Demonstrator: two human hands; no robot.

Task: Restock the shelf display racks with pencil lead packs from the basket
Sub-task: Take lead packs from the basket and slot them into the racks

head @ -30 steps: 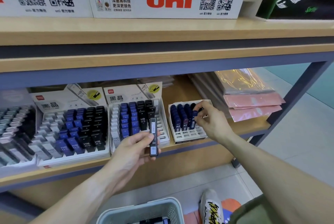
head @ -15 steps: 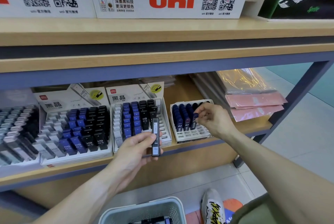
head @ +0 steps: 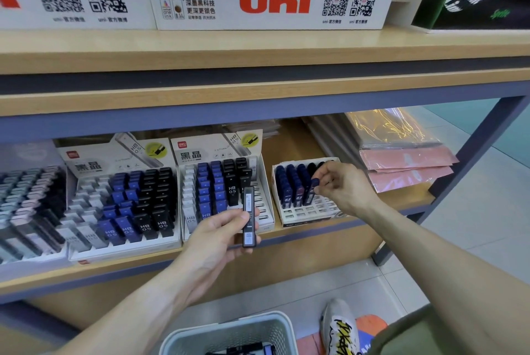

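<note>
My left hand (head: 222,235) holds an upright black lead pack (head: 248,217) in front of the middle display rack (head: 265,211). My right hand (head: 341,185) pinches a dark blue lead pack (head: 312,190) standing in the small white rack (head: 308,211) on the right of the lower shelf; this rack holds blue and black packs in its back rows, and its front slots show bare. A pale basket (head: 226,331) sits on the floor at the bottom edge, with dark packs inside.
A larger rack (head: 86,240) of blue, black and white packs stands left of the middle one, and another rack (head: 25,205) further left. Pink and clear plastic sleeves (head: 407,165) lie on the shelf's right end. White uni boxes (head: 272,2) fill the upper shelf. My shoe (head: 339,326) is beside the basket.
My right hand has drawn back slightly toward the rack's front with a blue pack between its fingers. My left hand and its black pack stay about where they were.
</note>
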